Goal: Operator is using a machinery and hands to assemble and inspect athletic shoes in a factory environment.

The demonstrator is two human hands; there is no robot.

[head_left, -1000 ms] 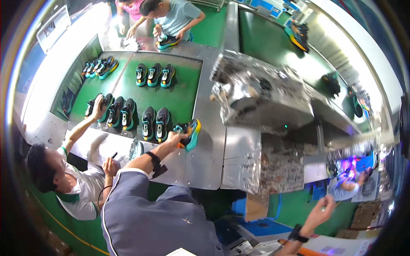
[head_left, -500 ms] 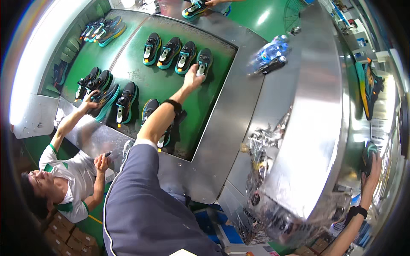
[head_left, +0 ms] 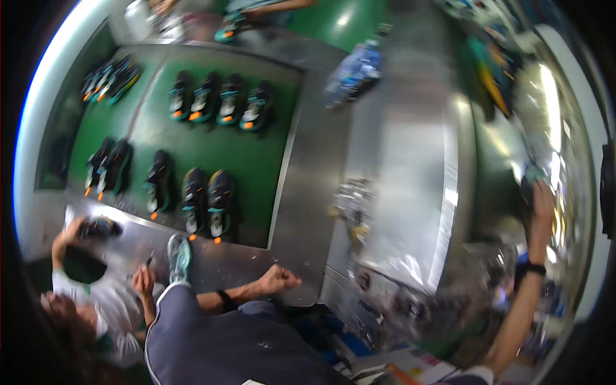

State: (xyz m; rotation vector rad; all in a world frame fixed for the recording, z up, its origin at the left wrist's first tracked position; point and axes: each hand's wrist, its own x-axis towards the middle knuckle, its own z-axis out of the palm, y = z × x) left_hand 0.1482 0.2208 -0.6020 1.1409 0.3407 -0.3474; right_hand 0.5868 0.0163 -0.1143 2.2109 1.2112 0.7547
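My left hand [head_left: 280,278], wearing a black wristband, is over the near metal border of the green work surface [head_left: 256,170]. Its fingers are curled, with nothing visible in them. At the far right my right hand [head_left: 543,197] grips a dark sneaker [head_left: 530,182] with teal on it; motion blurs this area. A row of black sneakers with teal soles and orange tabs, one of them the rightmost sneaker [head_left: 256,106], stands at the back of the green surface. Several similar sneakers, including this one [head_left: 219,204], stand along its near side.
At the left a co-worker's hand [head_left: 74,228] holds a dark sneaker [head_left: 99,227]. A pale teal shoe [head_left: 179,258] lies beside my left sleeve. Plastic bottles [head_left: 356,69] stand on the metal counter, with crumpled clear plastic [head_left: 353,202] nearer. Another person's arm [head_left: 279,8] reaches in at the top.
My left hand has left the rightmost sneaker of the back row and drawn back to the near border. The co-worker has lifted a sneaker off the green surface. The view has shifted.
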